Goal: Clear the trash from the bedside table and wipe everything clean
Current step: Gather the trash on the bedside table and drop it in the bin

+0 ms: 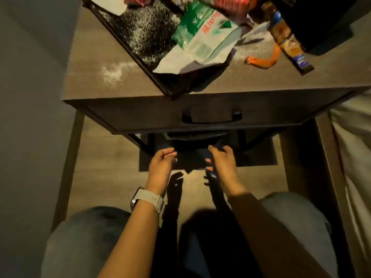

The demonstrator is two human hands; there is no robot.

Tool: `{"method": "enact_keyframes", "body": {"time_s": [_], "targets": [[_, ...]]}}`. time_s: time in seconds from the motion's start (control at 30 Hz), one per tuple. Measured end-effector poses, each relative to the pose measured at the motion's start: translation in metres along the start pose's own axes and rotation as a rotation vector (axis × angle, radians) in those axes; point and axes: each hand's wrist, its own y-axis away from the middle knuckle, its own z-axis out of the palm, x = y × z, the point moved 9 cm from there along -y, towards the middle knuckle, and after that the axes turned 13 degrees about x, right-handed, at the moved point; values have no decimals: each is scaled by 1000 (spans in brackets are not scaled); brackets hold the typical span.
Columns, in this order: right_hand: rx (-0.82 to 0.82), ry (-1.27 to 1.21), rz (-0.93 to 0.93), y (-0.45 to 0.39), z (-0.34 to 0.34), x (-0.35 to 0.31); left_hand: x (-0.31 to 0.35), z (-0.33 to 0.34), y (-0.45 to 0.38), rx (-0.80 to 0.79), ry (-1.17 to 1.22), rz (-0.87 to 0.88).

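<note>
The bedside table is seen from above, dusted with white powder. On it lie a black tray with powder, a green and white packet, an orange wrapper strip and a long snack wrapper. Below the closed drawer, my left hand and my right hand are level with each other. Each pinches one side of a dark, thin bag stretched between them. The dim light hides the bag's details.
More crumpled packets pile up at the table's back edge, beside a black box. A bed with pale bedding stands on the right, and a plain wall on the left. My knees rest on the wooden floor.
</note>
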Motion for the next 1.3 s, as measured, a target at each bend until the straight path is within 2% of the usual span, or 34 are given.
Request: {"method": "enact_keyframes", "body": {"time_s": [0.07,0.17,0.27,0.37,0.53,0.63,0.73,0.93,1.03,1.1,1.2,1.3], "targets": [[-2,-91,-30,-21,18,0,-8,8,-17,10,26,62],[-46,-250,94,-42,47,1,-26,16,-35,14,100,88],[-105,-303,210,-43,63,4,-45,14,-27,-7,97,103],[-84,-389,210,-39,70,-3,-66,6,-21,-26,59,108],[61,-457,102,-43,55,-2,-71,-12,-22,-12,72,150],[100,-397,15,-34,42,16,-65,-20,-17,-3,132,153],[105,-472,-22,-19,30,37,-56,-26,-8,-12,141,213],[89,-505,35,32,-12,111,-70,-44,25,-75,113,232],[76,-495,74,54,-29,143,-97,-45,32,-109,102,156],[94,-473,95,64,-40,157,-114,-42,33,-108,73,119],[135,-454,124,76,-56,173,-129,-39,42,-93,1,163],[163,-459,146,85,-72,183,-137,-33,54,-142,-55,168]]}}
